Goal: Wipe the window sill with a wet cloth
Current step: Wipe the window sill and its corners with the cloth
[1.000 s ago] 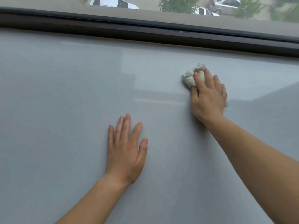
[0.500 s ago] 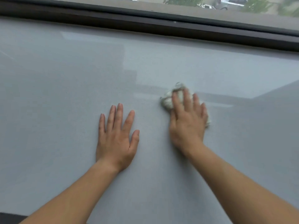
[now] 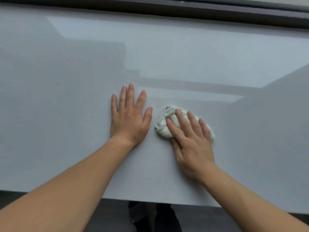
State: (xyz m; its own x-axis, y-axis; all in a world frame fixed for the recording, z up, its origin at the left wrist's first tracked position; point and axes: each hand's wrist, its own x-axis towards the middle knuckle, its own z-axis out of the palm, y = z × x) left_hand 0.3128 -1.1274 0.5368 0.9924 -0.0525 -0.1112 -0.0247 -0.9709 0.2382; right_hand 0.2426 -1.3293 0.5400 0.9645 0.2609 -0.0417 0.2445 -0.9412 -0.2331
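The wide, glossy light-grey window sill (image 3: 66, 97) fills most of the view. A crumpled white cloth (image 3: 164, 124) lies on it right of centre. My right hand (image 3: 192, 148) lies on top of the cloth with fingers stretched flat over it, pressing it onto the sill; part of the cloth is hidden under the palm. Just left of the cloth, my left hand (image 3: 128, 119) rests flat on the bare sill, fingers spread, not touching the cloth.
The dark window frame (image 3: 150, 9) runs along the far edge of the sill. The sill's front edge (image 3: 150, 200) lies near my body, with dark floor and a dark shoe (image 3: 138, 213) below it.
My right hand has dragged the cloth from near the window frame back toward me and leftward, ending beside my left hand. The left hand stays flat on the sill.
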